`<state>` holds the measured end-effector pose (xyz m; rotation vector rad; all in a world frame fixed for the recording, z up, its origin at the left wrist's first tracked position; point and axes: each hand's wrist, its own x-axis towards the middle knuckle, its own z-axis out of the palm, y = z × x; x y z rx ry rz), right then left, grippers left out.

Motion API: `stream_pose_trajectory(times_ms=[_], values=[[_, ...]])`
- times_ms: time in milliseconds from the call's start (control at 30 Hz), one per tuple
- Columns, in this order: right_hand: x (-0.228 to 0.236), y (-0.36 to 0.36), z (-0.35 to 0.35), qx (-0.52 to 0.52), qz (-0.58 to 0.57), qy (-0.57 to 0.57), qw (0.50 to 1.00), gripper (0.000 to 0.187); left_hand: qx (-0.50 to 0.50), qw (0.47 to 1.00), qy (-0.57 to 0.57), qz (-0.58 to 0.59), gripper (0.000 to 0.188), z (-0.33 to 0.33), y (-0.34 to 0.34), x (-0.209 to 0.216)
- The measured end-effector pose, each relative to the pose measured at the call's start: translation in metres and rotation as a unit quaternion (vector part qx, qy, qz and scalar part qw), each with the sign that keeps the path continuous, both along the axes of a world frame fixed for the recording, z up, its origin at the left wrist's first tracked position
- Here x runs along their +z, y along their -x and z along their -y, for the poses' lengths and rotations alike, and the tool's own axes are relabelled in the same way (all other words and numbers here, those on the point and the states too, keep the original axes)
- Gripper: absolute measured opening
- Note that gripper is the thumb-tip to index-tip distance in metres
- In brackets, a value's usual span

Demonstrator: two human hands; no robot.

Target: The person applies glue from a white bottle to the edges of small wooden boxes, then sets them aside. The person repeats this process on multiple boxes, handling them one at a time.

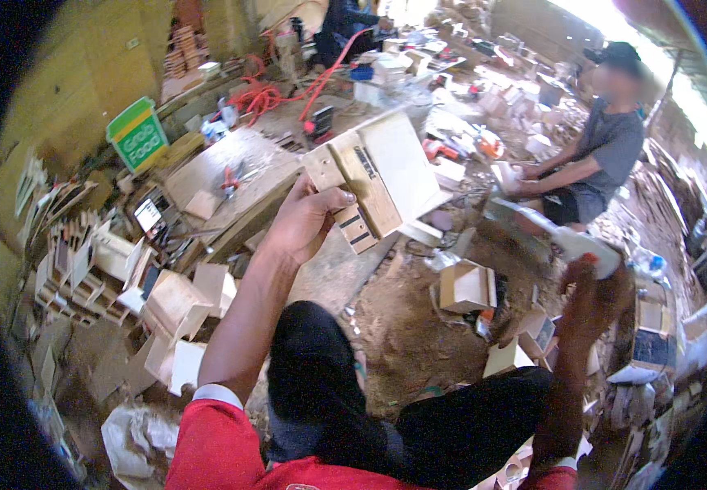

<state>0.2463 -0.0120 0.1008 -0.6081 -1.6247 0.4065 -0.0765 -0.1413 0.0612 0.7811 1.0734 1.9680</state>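
My left hand point(300, 220) grips a small pale wooden box point(402, 163) by its near edge, thumb on the front face. The box is raised and tilted in front of me; its front carries dark lettering and a small tab with two dark strips. Out to the right, my right hand point(602, 286) is closed around a long white object point(586, 247), smeared by motion, with a bit of orange by the fingers. A thin greyish part stretches from it toward the middle; I cannot make out its kind. The two hands are well apart.
A person point(615, 139) in a grey shirt sits at the right, hands on a white piece. Wooden boxes point(175, 304) crowd the left floor; another box point(465, 286) stands ahead. A low wooden table point(243, 159), red hose point(260, 96) and green-yellow sign point(137, 135) lie beyond.
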Motion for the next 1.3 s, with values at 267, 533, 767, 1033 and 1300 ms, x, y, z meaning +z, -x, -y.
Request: stream_pose_trajectory(times_ms=[267, 533, 767, 1033, 1300], values=[[-0.021, -0.013, 0.015, 0.063, -0.028, 0.108, 0.992, 0.024, -0.116, 0.983, 0.092, 0.105, 0.036, -0.017, -0.059, -0.008], [-0.022, -0.015, 0.02, 0.002, 0.109, -0.049, 0.993, 0.021, -0.114, 0.981, 0.132, 0.089, 0.038, -0.015, -0.08, -0.016], [-0.023, -0.01, 0.024, 0.045, 0.145, -0.095, 0.984, 0.022, -0.123, 0.987, 0.103, 0.026, 0.035, -0.015, -0.087, -0.014], [-0.021, -0.009, 0.027, 0.07, 0.191, -0.138, 0.969, 0.027, -0.103, 0.989, 0.108, 0.013, 0.031, -0.017, -0.096, -0.021], [-0.025, -0.004, 0.024, 0.066, 0.207, -0.172, 0.961, 0.03, -0.111, 0.989, 0.098, 0.012, 0.03, -0.018, -0.099, -0.025]])
